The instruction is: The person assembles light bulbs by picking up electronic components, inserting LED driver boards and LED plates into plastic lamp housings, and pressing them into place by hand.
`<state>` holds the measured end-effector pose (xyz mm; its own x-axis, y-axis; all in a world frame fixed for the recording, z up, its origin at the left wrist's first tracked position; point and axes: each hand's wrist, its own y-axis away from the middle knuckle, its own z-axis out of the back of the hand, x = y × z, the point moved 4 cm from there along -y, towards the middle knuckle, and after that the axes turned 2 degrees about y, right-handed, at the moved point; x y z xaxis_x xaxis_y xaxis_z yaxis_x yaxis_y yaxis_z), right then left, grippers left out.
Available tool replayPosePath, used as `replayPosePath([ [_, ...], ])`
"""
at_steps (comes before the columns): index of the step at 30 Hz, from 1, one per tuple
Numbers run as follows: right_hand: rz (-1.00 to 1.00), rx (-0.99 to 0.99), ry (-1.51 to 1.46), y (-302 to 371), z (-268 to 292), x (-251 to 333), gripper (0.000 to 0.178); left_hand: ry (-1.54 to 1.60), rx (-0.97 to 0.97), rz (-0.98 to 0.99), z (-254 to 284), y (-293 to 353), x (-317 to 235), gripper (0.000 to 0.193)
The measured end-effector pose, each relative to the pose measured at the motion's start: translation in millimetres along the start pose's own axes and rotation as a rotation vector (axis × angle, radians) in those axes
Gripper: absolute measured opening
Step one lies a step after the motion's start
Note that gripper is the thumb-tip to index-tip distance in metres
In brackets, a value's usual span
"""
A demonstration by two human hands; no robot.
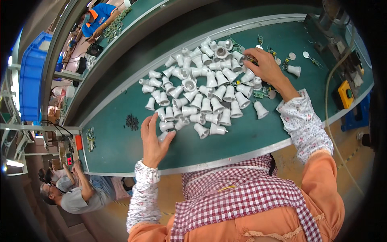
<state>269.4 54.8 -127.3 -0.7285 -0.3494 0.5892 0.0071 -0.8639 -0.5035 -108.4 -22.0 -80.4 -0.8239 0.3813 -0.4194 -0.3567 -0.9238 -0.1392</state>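
A large heap of white bell-shaped lamp housings [209,92] lies on the green work surface in front of me. My left hand [155,139] is at the heap's near left edge, thumb and fingers apart around a white lamp housing [162,136]; a firm grip on it does not show. At the heap's far right, my right hand [264,66] has its fingers curled in among the housings and small circuit boards. What sits between those fingertips is partly hidden. Near its wrist lie a green circuit board [261,94] and a single housing [260,109].
Dark small parts [132,122] are piled left of the heap. Wired boards and white discs [306,54] lie far right, by a metal fixture [328,48] and a yellow switch box [345,94]. A hose [328,88] crosses the right end. Co-workers [82,193] sit leftward.
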Motion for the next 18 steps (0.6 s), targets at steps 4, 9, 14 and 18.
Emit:
replayPosePath([
  [4, 0.005, 0.082, -0.105, 6.1, 1.0, 9.6, 0.017, 0.023, -0.136, 0.096, -44.4, 17.4, -14.4, 0.078],
  [9, -0.011, -0.039, -0.252, 6.7, 7.4, 27.1, 0.015, -0.017, -0.252, -0.033, -62.1, -16.8, -51.0, 0.073],
  [14, -0.096, -0.071, -0.579, 10.3, 14.8, 48.9, 0.019, -0.149, -0.346, -0.074, -49.6, -36.4, -71.7, 0.066],
  [18, 0.070, -0.036, -0.642, 11.7, 11.4, 86.5, 0.026, 0.576, -0.183, -0.079, -36.5, -64.1, -105.8, 0.059],
])
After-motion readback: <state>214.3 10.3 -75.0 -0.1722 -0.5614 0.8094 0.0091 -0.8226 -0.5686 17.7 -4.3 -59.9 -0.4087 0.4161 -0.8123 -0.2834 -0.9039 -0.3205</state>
